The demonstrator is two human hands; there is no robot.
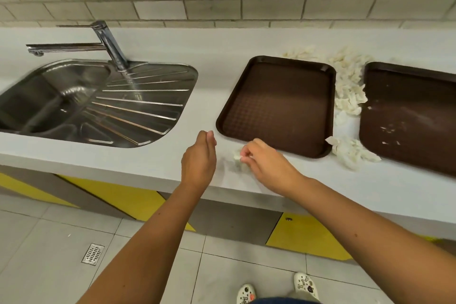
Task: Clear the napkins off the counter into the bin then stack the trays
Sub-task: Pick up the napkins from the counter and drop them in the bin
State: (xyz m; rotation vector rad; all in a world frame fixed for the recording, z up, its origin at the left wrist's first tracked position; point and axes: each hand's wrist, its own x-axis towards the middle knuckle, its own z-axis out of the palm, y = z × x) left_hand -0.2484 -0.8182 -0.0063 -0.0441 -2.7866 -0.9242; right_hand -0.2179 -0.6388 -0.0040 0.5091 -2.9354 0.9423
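- Two brown trays lie flat on the white counter [172, 39]: the left tray [276, 103], and the right tray [409, 116] apart from it, cut off by the frame edge.
- Crumpled napkins [348, 89] fill the gap along the left tray's right edge and lie behind its far right corner.
- Right hand [266, 163] pinches a small napkin scrap [237, 155] just in front of the left tray's near edge.
- Left hand [199, 155] hovers left of the left tray's near corner, fingers loosely curled, holding nothing.
- Steel sink [98, 103] sits well left of the left tray.

sink [93, 103] left on counter [222, 49], two trays [276, 103] right, napkins [348, 81] between
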